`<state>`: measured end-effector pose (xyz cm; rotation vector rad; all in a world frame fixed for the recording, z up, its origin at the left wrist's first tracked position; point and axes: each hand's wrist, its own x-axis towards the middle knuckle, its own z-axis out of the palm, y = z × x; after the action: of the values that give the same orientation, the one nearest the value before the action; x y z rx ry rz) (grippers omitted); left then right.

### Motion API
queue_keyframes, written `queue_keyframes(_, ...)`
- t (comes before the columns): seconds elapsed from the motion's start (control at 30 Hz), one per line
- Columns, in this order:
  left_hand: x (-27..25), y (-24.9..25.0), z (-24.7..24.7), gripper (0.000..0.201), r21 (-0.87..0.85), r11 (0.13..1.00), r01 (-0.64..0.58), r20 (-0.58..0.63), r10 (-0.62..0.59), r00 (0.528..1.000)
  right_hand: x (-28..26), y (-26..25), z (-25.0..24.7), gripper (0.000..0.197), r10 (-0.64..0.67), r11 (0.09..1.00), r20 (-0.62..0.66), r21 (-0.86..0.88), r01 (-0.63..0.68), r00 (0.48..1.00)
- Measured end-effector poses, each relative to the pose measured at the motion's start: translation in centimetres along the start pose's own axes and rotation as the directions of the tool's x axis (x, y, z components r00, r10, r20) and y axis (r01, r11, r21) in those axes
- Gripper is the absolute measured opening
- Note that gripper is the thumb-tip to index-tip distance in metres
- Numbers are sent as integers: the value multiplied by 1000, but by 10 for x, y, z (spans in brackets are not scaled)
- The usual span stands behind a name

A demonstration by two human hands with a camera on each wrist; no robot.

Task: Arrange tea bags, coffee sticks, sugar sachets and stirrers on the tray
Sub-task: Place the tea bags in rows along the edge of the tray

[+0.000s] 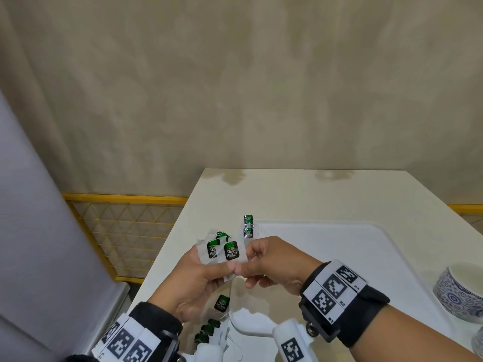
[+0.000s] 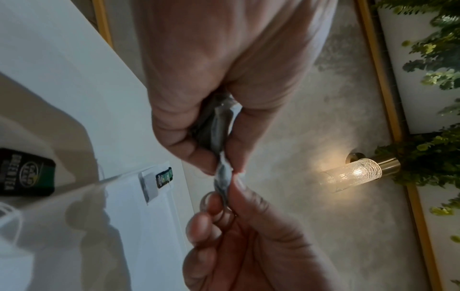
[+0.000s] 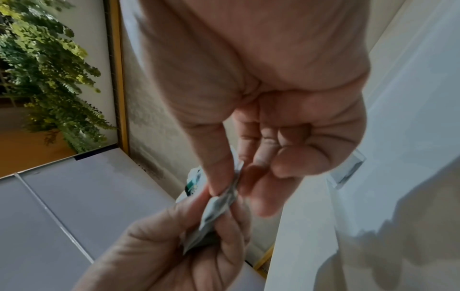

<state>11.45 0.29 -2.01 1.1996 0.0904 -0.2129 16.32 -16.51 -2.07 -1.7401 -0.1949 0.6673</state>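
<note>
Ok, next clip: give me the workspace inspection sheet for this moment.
Surface: glossy cream table, with a white rounded plastic tray on it.
Job's things: fanned green-tagged tea bags held in both hands; one tea bag at the tray's far left corner; more lie below the hands.
Clutter: blue-patterned white ceramic bowl at right.
Grippers: left hand grips the fan; right hand pinches its edge with its fingers.
Cables: nothing seen.
Surroundings: beige wall, yellow mesh railing, lit wall lamp, green foliage.

left hand (image 1: 194,279): I've got it raised, thumb and fingers pinching
right hand (image 1: 271,262): raised opposite, fingertips pinching, thumbs touching
</note>
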Motion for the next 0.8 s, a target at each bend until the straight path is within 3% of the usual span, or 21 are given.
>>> queue_keyframes(0.17, 4, -4, -3, 44, 23, 999, 28, -37, -27, 999, 4, 6, -5, 19, 26, 994, 15, -104, -24, 1000)
queue_keyframes(0.37, 17, -11, -18, 34, -177, 973, 147, -280, -192, 940, 24, 19, -26, 24, 169, 967, -68, -181, -178, 983)
queue_keyframes(0.5, 16, -8, -22, 14, -244, 953, 182, -319, -256, 913, 41, 16, -41, 26, 199, 853, -207, -446, -273, 958)
queue_keyframes(0.67, 17, -6, -22, 17, -263, 945, 193, -320, -274, 907, 73, 17, -37, 32, 194, 706, -312, -613, -353, 930)
queue_keyframes(0.8, 17, -7, -21, 19, -253, 948, 193, -310, -268, 912, 93, 17, -31, 30, 198, 656, -320, -659, -368, 927)
